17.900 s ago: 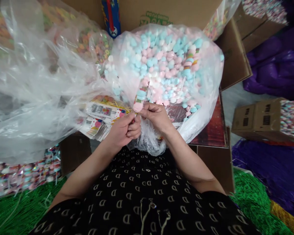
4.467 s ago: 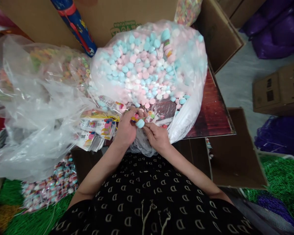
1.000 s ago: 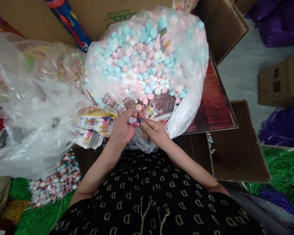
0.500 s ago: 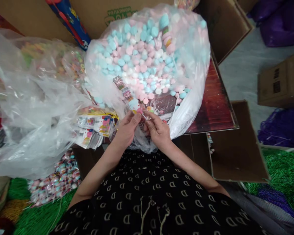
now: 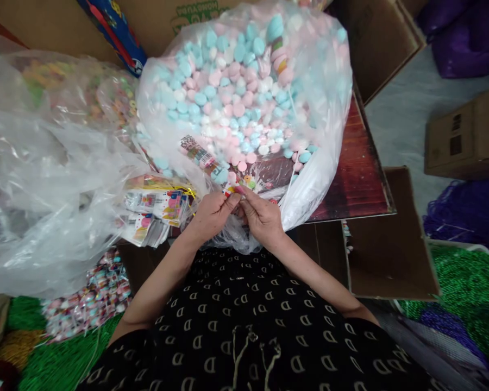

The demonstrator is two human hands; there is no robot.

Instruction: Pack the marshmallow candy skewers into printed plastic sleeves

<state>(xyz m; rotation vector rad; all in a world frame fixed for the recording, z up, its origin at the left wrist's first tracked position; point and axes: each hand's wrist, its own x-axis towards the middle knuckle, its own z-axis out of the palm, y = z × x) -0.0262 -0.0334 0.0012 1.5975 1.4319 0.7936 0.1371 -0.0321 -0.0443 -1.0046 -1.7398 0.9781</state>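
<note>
Both hands meet at the near edge of a large clear bag (image 5: 330,136) full of pink, blue and white candies (image 5: 238,108). My left hand (image 5: 214,214) pinches the lower end of a printed clear wrapper (image 5: 201,155) with candies inside, which slants up to the left. My right hand (image 5: 263,217) is closed against it, fingertips touching the left ones at the same end; what lies between its fingers is hidden. A candy stick with a blue top (image 5: 275,30) lies on the pile. Flat printed wrappers (image 5: 158,206) are stacked left of my left hand.
Another plastic bag (image 5: 57,179) with colourful ring candies lies left. A red-brown table (image 5: 354,179) shows at right, with an open cardboard box (image 5: 391,244) beyond its edge. Finished-looking candy packs (image 5: 92,304) lie lower left; green strands (image 5: 468,277) lie lower right.
My fingertips have drawn together over the wrapper's lower end, covering the white stick seen there before. The wrapper's upper end has shifted slightly left and down.
</note>
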